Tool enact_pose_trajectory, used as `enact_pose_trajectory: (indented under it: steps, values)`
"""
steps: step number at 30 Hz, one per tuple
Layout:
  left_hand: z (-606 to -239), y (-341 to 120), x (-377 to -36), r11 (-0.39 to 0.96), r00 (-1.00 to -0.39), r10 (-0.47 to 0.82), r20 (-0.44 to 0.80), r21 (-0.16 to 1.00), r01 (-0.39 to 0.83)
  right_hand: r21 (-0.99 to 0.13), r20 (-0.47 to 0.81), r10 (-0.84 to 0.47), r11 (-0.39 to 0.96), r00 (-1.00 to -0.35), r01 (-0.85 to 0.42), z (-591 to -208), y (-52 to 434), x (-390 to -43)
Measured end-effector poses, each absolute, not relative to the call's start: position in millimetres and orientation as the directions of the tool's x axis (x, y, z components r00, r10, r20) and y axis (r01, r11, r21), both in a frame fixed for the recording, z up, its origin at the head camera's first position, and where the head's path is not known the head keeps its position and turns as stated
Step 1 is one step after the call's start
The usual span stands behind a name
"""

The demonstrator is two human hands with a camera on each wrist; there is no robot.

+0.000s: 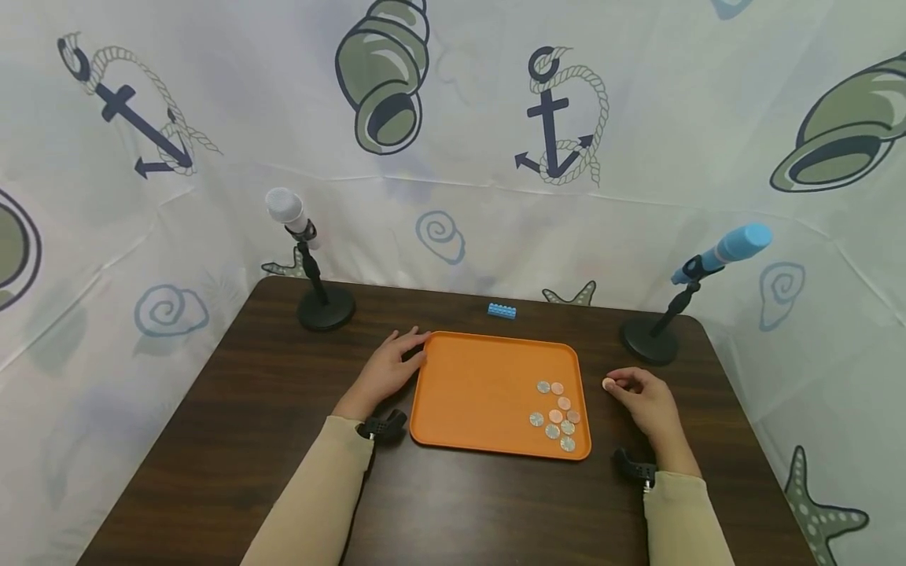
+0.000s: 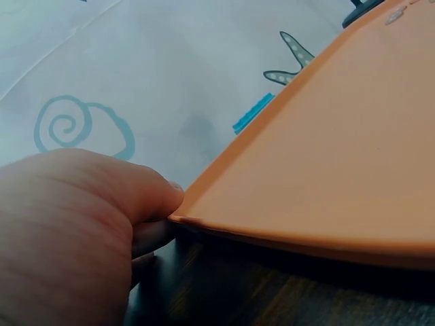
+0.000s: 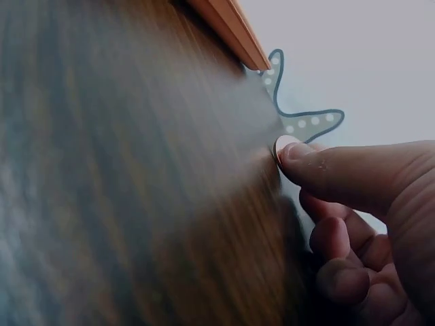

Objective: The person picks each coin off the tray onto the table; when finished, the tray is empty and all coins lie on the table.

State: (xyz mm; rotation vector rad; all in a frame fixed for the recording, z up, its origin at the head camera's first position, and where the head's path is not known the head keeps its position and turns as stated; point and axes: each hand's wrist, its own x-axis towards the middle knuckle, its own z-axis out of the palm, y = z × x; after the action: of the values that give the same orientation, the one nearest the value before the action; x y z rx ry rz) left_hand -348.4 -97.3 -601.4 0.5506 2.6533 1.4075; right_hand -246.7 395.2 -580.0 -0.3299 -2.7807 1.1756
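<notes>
Between thumb and forefinger, my right hand point(image 1: 642, 399) pinches a copper-coloured coin point(image 1: 609, 384), to the right of the orange tray point(image 1: 488, 385). In the right wrist view the coin point(image 3: 283, 146) stands on edge at the thumb tip, with the other fingers curled below. Several copper and silver coins point(image 1: 555, 417) lie in the tray's right part. My left hand point(image 1: 388, 368) touches the tray's far left corner with fingers extended. The left wrist view has the thumb point(image 2: 153, 193) against that corner, its other fingers partly hidden behind.
Beyond the tray lies a blue toy brick point(image 1: 502, 311). A white microphone-like object point(image 1: 285, 206) on a black stand point(image 1: 325, 308) occupies the back left. At the back right, a blue one point(image 1: 739, 242) sits on another stand point(image 1: 649, 341). Patterned cloth point(image 1: 481, 220) hangs behind the dark wooden table point(image 1: 283, 424).
</notes>
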Motion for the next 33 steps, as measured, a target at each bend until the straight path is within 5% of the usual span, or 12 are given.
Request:
enact_pose_trajectory:
  steps: [33]
  values:
    - [-599, -96, -348, 0.539, -0.942, 0.331, 0.051, 0.809, 0.233, -0.672, 0.041, 0.254, 0.723, -0.966, 0.161, -580, 388, -247]
